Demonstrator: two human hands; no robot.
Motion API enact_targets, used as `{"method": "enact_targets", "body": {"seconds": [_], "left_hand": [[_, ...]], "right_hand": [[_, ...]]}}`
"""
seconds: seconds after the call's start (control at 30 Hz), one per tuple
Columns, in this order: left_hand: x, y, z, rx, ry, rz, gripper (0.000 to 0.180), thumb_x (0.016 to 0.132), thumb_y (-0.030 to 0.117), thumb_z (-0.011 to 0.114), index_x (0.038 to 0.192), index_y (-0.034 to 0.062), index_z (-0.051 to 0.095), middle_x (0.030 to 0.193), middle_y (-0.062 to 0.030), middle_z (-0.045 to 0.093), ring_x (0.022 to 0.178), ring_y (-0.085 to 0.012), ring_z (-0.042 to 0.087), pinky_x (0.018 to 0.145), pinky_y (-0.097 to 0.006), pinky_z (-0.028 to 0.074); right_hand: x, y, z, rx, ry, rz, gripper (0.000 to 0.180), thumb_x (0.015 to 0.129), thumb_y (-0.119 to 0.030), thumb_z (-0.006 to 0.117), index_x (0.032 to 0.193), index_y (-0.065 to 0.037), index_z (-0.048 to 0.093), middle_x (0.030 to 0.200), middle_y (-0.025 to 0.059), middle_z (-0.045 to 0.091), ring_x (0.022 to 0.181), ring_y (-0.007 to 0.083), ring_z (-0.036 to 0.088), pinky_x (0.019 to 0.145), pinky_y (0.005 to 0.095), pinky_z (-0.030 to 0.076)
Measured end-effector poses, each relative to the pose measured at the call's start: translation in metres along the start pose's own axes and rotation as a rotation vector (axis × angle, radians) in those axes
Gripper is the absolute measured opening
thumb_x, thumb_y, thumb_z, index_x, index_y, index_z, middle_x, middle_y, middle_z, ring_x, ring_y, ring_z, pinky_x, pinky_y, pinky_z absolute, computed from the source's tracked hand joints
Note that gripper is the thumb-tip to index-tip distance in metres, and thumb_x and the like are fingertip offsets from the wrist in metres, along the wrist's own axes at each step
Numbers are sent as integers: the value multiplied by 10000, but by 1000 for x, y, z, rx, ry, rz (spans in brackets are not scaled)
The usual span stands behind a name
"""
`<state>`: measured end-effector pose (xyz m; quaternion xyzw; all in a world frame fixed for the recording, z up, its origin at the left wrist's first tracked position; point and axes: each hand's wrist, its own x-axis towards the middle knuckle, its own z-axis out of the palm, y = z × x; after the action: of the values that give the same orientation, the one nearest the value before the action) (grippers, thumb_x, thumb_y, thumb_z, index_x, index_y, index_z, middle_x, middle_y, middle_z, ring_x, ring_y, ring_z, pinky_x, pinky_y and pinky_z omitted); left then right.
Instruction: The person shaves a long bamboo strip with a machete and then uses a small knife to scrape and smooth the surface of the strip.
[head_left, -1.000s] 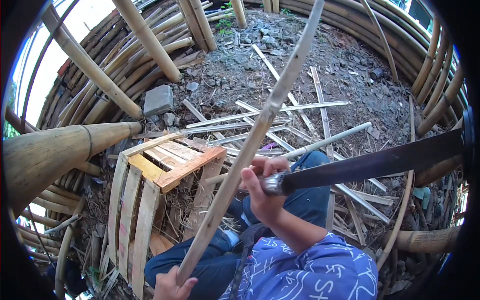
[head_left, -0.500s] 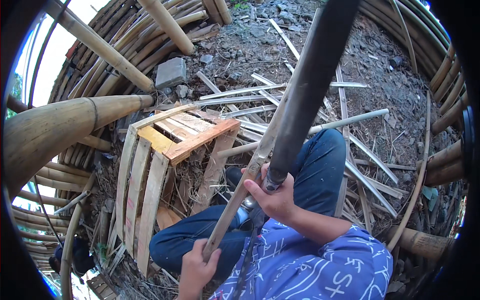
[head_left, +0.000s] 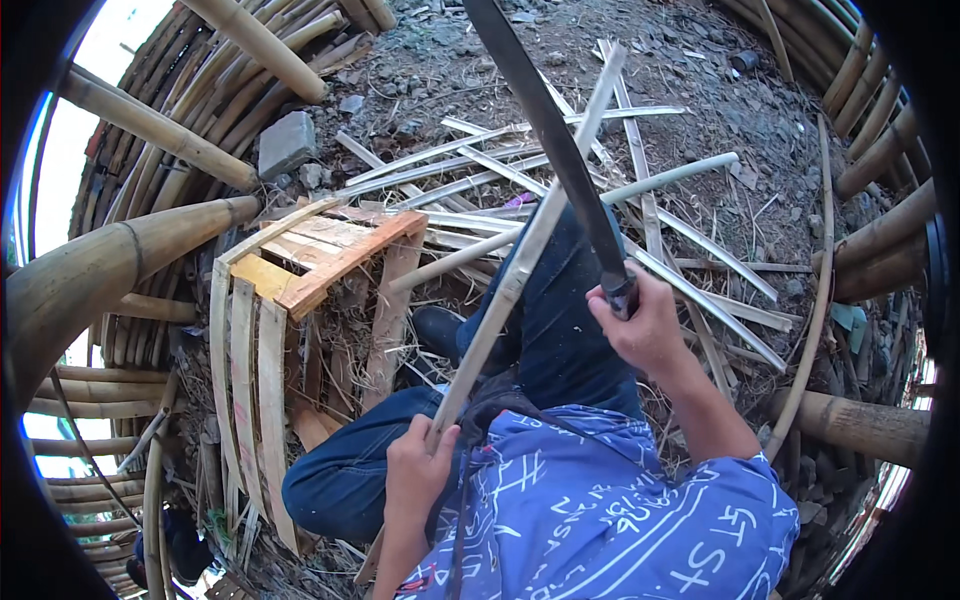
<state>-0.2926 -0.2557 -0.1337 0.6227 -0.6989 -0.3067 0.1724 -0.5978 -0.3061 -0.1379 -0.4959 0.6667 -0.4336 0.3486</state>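
Closed round the near end of a long split bamboo strip (head_left: 500, 302), my left hand (head_left: 418, 468) rests by my left thigh. The strip slants up and away to the right, over my legs. My right hand (head_left: 642, 318) grips the dark handle of a machete (head_left: 560, 130) above my right knee. Its long blade points away and a little to the left, crossing in front of the strip in this view; I cannot tell whether they touch. Past my knees lie several pale bamboo strips (head_left: 480, 178), crossed on the ground.
A wooden slatted crate (head_left: 352, 262) stands at my left, next to a thin pole (head_left: 690, 175) lying across the strips. A grey concrete block (head_left: 287, 145) sits farther off. Thick bamboo poles (head_left: 120, 250) jut in from the left, and another (head_left: 850, 425) lies at the right.
My right hand and the machete have moved right and back, away from the strip they were close against. My left hand still holds the strip, and the view has shifted slightly.
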Motion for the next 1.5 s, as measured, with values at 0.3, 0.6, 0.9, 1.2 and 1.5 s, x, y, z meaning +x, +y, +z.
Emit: {"method": "enact_targets", "body": {"seconds": [0.3,0.6,0.9,1.2,1.5], "left_hand": [[1,15,-8,-84,-76,-69,286,868,185,649,761,6,454,547,-142,435,465,-206,413,468,-341,341],[13,37,-13,-62,-222,-52,245,906,217,588,864,-2,488,647,-252,548,638,-451,562,512,-468,395],[11,40,-11,-98,-266,-63,180,912,154,559,880,-5,482,631,-259,544,647,-452,573,515,-478,404],[3,58,-6,-120,-215,-107,149,923,135,537,909,-9,500,659,-266,572,667,-451,588,518,-486,423],[14,69,-3,19,-243,-50,167,922,123,532,846,-13,471,629,-260,558,642,-444,585,522,-501,416]], "right_hand": [[2,7,-10,-431,19,-268,145,697,-43,610,816,-32,529,650,163,596,633,362,611,564,447,458],[16,3,-12,-652,51,-446,163,684,-74,622,824,-52,540,680,152,617,635,333,628,568,417,497],[31,6,-10,-657,51,-377,147,638,-54,604,765,-32,533,633,178,583,622,365,606,564,452,484],[36,10,-13,-736,26,-420,142,656,-101,627,757,-40,547,650,159,611,618,330,632,568,419,511],[46,5,-14,-674,52,-420,159,658,-111,644,789,-52,576,660,135,623,639,315,643,582,410,516]]}}
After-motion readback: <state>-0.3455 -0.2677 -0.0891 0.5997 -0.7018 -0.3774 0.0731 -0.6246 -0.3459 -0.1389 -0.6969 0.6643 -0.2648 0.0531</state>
